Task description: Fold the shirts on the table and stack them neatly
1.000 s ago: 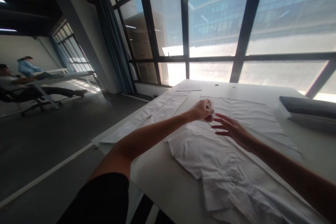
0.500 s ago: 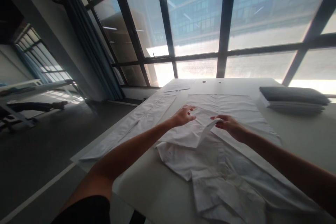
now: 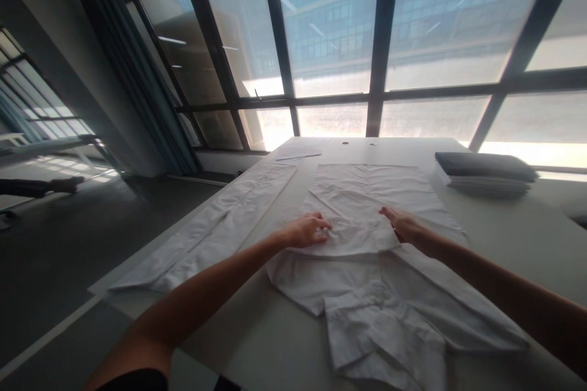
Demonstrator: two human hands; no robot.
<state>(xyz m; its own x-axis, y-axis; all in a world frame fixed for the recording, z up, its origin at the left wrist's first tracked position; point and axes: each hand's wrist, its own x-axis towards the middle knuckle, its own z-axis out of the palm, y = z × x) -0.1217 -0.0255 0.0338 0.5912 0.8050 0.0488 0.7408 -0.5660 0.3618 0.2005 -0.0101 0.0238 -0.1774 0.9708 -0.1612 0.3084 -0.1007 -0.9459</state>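
A white garment (image 3: 358, 275) lies spread on the white table (image 3: 247, 324), its near part rumpled and folded over itself. My left hand (image 3: 306, 230) rests on the cloth left of the middle, fingers apart. At the right edge of the folded-over part is my right hand (image 3: 403, 224), its fingers close together at the cloth; whether they pinch the edge is too small to tell. Beyond both hands, a flat white piece with a gathered centre line (image 3: 389, 180) stretches away.
Another long white piece of cloth (image 3: 206, 226) lies along the table's left side. A stack of folded dark and white cloth (image 3: 485, 172) sits at the back right. Large windows (image 3: 334, 18) stand behind the table, and a curtain (image 3: 123, 67) hangs at the left.
The flap of cloth my right hand held raised now lies flatter. My right hand has moved right relative to the cloth, and my left hand nearer and left. The view has shifted slightly right.
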